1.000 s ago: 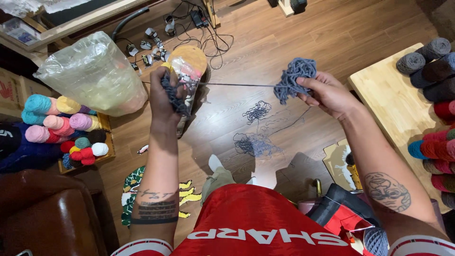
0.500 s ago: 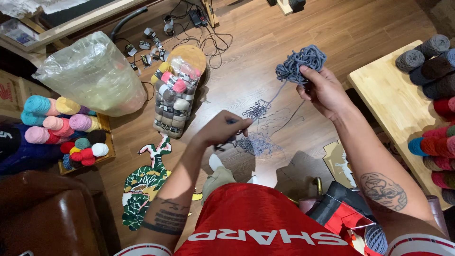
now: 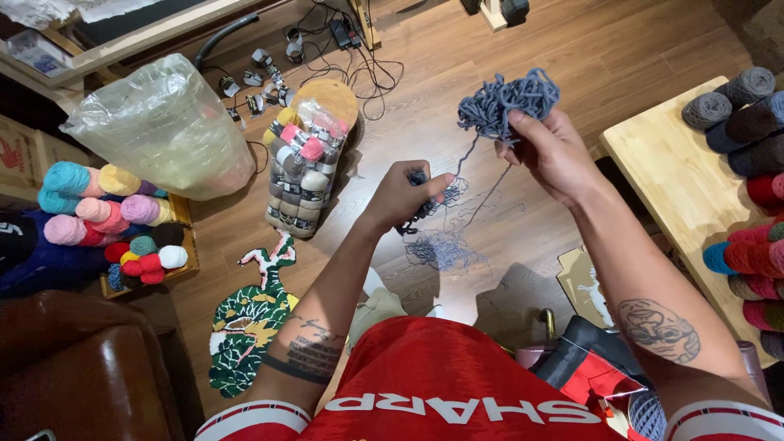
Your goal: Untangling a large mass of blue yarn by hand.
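Since half a second ago the left hand (image 3: pixel 406 189) has risen from the floor toward the right hand (image 3: pixel 554 151), its fingers pinching a grey yarn strand (image 3: pixel 465 159). The right fingers grip a tangled grey yarn bundle (image 3: pixel 505 100) held above a loose yarn heap (image 3: pixel 443 247) on the wooden floor (image 3: pixel 588 49).

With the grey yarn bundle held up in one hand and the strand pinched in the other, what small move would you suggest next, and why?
Probably draw the left hand up toward the right hand and lay its pinched strand over the grey yarn bundle. The strand hangs slack between the hands, and a loose tangle of yarn lies on the wooden floor below, so more length seems ready to wind.
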